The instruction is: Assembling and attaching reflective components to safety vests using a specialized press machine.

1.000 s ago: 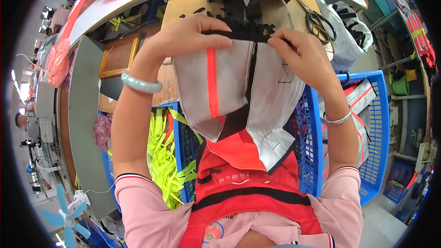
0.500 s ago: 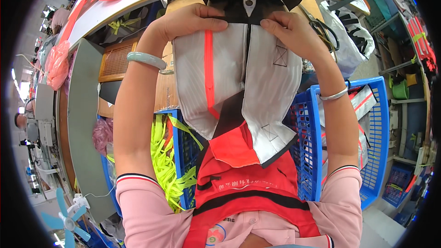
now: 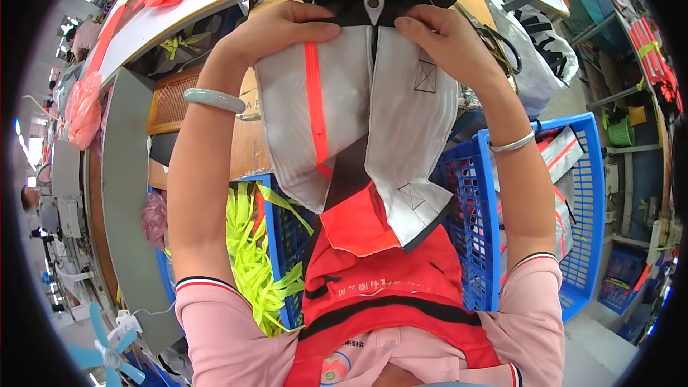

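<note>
A silver-grey fabric piece (image 3: 344, 93) with a neon orange stripe, dark edging and an orange-red flap hangs from a dark machine head toward my lap. My left hand (image 3: 297, 27) pinches its upper edge on the left, thumb on top. On the right, my right hand (image 3: 437, 32) grips the same edge beside a stitched box mark. Between the hands, a metal machine part (image 3: 372, 3) points down just above the dark seam. My fingertips are partly hidden under the dark cloth.
Neon yellow strips (image 3: 251, 258) fill a blue crate at my left. A blue basket (image 3: 595, 172) with more silver-and-orange pieces stands at my right. Scissors (image 3: 505, 46) lie beyond my right hand, near a white bag (image 3: 530, 57). A blue fan (image 3: 107, 347) is at lower left.
The fabric piece and both hands sit slightly farther left and higher in the picture; the surroundings have shifted a little too. Both hands keep their hold.
</note>
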The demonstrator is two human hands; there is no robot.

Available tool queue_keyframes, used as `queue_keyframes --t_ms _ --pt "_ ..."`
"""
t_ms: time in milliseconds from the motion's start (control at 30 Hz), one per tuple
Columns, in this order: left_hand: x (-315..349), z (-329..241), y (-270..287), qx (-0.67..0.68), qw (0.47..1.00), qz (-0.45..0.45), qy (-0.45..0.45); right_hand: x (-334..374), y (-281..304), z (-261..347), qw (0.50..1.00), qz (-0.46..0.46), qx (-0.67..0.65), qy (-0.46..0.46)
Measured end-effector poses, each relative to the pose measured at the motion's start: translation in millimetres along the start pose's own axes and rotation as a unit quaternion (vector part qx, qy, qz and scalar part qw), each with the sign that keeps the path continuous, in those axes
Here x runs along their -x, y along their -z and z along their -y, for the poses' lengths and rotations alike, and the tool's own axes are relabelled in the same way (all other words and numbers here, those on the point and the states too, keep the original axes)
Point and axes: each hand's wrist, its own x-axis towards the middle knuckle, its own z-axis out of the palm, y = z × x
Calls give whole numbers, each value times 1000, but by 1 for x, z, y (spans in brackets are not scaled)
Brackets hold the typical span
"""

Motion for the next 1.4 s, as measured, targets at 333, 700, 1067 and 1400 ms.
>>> queue_keyframes --t_ms 333,700,1067,1400 --pt "32 -9 9 112 993 26 29 18 20 0 999 -16 -26 -28" --pt "57 -45 -79 -97 960 247 -90 132 -39 63 963 -69 107 238" --pt "92 -44 -95 120 986 116 -32 126 -30 50 996 -30 81 2" --pt "67 -37 -101 363 928 -73 -37 82 -7 48 995 -58 81 -13"
